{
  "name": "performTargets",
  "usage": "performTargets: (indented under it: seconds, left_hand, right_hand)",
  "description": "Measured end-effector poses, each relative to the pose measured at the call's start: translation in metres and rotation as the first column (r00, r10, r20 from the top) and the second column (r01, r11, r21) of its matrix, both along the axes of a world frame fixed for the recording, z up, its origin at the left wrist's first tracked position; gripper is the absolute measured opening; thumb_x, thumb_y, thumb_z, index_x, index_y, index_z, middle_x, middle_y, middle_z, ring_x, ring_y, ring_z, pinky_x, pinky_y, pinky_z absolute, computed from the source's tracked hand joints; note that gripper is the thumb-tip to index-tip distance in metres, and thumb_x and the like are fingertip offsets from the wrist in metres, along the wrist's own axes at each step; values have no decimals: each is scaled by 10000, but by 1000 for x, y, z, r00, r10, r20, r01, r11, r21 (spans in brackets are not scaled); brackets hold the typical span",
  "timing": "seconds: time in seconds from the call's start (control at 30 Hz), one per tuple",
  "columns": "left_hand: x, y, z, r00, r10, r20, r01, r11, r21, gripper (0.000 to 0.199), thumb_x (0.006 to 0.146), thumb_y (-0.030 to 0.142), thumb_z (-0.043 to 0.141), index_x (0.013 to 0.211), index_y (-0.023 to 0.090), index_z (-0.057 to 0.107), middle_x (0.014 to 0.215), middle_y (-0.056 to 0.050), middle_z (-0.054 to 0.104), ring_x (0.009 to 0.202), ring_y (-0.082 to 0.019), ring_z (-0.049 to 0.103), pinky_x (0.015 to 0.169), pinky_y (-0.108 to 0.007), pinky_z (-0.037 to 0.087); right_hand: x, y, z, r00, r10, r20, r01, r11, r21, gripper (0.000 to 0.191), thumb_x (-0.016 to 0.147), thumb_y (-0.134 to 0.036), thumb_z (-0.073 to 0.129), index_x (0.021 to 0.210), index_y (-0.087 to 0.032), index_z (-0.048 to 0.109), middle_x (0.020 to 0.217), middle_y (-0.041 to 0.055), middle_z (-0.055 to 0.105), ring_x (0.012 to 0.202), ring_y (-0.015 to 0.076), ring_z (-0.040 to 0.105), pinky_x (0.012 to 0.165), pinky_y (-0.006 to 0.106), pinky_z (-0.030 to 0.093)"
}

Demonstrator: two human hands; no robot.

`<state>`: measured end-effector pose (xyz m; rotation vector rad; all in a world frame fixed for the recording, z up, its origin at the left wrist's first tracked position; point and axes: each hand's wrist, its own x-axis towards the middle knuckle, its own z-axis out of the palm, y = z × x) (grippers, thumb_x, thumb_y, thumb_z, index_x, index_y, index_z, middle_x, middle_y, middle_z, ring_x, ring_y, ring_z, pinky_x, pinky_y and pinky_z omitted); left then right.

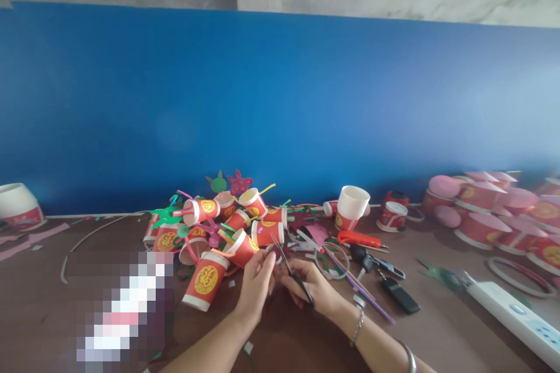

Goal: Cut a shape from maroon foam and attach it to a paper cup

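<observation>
Red-and-white paper cups point(205, 281), some holding coloured strips point(268, 188); our left hand point(256, 280) has its grip pinching a small piece point(275, 251), right hand point(312, 288) grips black-handled scissors point(301, 288).

Beyond the right hand point(314, 287), leftward, cups point(206, 281) lie heaped; right of its grip lie keys point(366, 259), then a power strip point(510, 313).

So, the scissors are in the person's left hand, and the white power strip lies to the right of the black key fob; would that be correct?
Not quite: the head view shows the scissors in the right hand, not the left. The white power strip does lie to the right of the black key fob.
</observation>
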<state>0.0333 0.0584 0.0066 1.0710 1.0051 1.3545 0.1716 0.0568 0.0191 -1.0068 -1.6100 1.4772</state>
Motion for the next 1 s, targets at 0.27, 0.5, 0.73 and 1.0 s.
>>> performTargets:
  seconds: [0.27, 0.5, 0.73, 1.0]
  left_hand:
    - [0, -2, 6, 991, -134, -3, 134, 991, 9, 319, 800, 458, 537, 695, 163, 478, 496, 79, 447, 345, -22, 290, 347, -158, 186]
    - [-1, -2, 5, 995, -101, 1, 101, 995, -6, 302, 796, 449, 542, 718, 162, 488, 467, 93, 400, 343, -25, 269, 342, -162, 173]
    - [0, -2, 2, 998, -64, -2, 63, 998, -7, 341, 790, 469, 545, 659, 169, 450, 472, 88, 409, 345, -24, 284, 343, -160, 179]
    - [-1, 1, -3, 999, -35, -15, 35, 999, -7, 373, 787, 500, 541, 642, 176, 427, 489, 83, 418, 350, -25, 288, 348, -159, 192]
  right_hand:
    - [3, 3, -8, 999, 26, -40, -27, 999, -19, 390, 684, -493, 701, 719, -150, 518, 468, -54, 509, 372, 67, 439, 369, 173, 364]
    - [4, 3, -6, 999, 38, -26, -38, 999, -17, 379, 694, -482, 700, 706, -144, 529, 442, -68, 470, 348, 51, 394, 337, 155, 326]
    - [4, 4, -8, 999, 39, -20, -39, 999, -6, 355, 717, -458, 689, 714, -140, 530, 430, -70, 459, 338, 45, 376, 332, 151, 301]
    - [5, 5, -8, 999, 49, -4, -49, 999, 4, 373, 725, -487, 665, 706, -147, 515, 430, -72, 455, 336, 45, 367, 329, 155, 301]
